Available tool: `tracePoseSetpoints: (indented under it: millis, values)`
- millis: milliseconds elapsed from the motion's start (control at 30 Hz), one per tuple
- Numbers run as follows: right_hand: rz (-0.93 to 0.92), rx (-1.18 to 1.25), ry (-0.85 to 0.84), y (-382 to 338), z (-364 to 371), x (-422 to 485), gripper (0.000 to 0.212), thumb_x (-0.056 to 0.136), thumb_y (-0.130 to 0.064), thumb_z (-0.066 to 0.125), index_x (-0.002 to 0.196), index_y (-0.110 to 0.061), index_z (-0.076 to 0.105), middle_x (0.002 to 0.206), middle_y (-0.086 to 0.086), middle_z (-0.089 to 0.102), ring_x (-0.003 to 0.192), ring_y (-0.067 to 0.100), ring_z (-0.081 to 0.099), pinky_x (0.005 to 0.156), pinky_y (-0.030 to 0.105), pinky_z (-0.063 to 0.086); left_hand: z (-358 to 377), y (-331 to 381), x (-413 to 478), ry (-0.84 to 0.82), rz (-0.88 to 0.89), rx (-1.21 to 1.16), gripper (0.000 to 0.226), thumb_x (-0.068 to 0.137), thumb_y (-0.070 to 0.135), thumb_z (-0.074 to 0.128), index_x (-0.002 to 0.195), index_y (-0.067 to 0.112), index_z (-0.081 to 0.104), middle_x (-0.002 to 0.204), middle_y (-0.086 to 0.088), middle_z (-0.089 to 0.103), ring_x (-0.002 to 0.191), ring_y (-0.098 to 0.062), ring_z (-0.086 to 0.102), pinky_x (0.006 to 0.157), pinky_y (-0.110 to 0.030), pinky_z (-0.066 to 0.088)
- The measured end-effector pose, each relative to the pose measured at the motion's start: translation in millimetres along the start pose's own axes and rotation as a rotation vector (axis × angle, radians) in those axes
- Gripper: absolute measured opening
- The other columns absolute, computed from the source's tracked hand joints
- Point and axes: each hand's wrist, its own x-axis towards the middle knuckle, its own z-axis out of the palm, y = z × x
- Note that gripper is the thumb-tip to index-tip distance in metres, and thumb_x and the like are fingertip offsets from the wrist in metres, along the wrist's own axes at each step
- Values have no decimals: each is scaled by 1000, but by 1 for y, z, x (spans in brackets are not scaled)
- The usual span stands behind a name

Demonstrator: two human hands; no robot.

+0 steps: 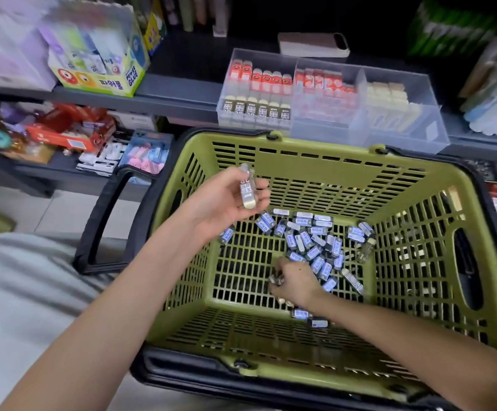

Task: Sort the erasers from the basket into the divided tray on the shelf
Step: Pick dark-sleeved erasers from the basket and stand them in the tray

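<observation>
Dozens of erasers (309,241) lie heaped mid-frame on the floor of the green basket (300,152). My right grip (293,281) is down among them, curled round a few. My left grip (226,200), raised over the basket's left side, clasps several more. At upper centre, the divided tray (404,134) sits on the shelf (182,87), partly stocked.

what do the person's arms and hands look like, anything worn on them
The left forearm and right forearm are bare, with no sleeves in view. The left hand and right hand are ungloved, and no watch, ring or bracelet shows.
</observation>
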Motion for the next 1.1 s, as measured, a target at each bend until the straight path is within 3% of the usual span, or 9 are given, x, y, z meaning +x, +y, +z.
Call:
tracePoseSetpoints:
  millis: [167,300,500,567,633,767,900,1000,1100]
  values:
    - [-4,-127,-84,-7,5,-2,44,79,-31,67,111,-9,47,100,11,58,88,30,61,62,31,44,0,0,3,35,-6,4,32,93,5,42,120,16,52,94,-15,58,78,-24,65,66,-35,58]
    - [79,164,-103,-9,-16,-1,37,79,-24,67,111,-9,53,102,10,62,91,25,62,69,31,51,-4,-5,6,102,-49,38,29,87,8,51,116,13,55,81,-10,60,66,-19,65,63,-34,57]
    - [92,742,274,-31,-92,-20,32,72,-31,77,94,-23,55,70,-9,65,48,2,57,45,16,43,-2,-33,15,209,-307,223,42,83,42,61,112,13,56,84,-8,63,72,-21,62,69,-38,55]
    - [38,760,415,-42,-111,-26,30,71,-32,78,88,-29,54,70,-14,62,53,-6,55,47,8,39,4,-43,15,144,-380,208,60,75,58,62,113,12,60,92,-9,68,79,-24,67,72,-40,56]
    - [-11,695,448,-53,-121,-31,33,71,-32,78,95,-28,56,81,-15,63,67,-5,57,60,12,43,11,-50,16,48,-407,145,61,65,64,65,98,14,71,93,-9,72,80,-25,71,67,-41,58]
    - [-89,561,422,-59,-129,-40,57,80,-34,71,130,-17,51,106,-1,69,84,10,63,78,23,49,15,-52,15,30,-376,66,25,69,40,72,68,15,72,66,-4,69,51,-14,63,49,-23,51]
    - [-178,530,494,-46,-137,-45,47,94,-28,53,138,-16,43,113,-1,68,92,15,66,86,29,49,13,-52,17,70,-403,-19,11,70,8,68,81,8,66,74,-11,66,50,-17,62,40,-17,47]
    - [72,567,717,0,-139,-35,27,94,-25,52,117,-13,63,90,5,73,78,22,68,77,37,54,15,-50,18,43,-381,-41,22,63,7,71,85,12,70,79,-12,67,56,-21,64,37,-18,46]
    - [455,435,547,65,-121,-27,25,92,-22,53,109,-8,64,91,13,71,79,30,68,75,44,55,15,-48,20,33,-344,-91,17,66,6,70,82,10,75,78,-14,70,60,-22,66,40,-22,51]
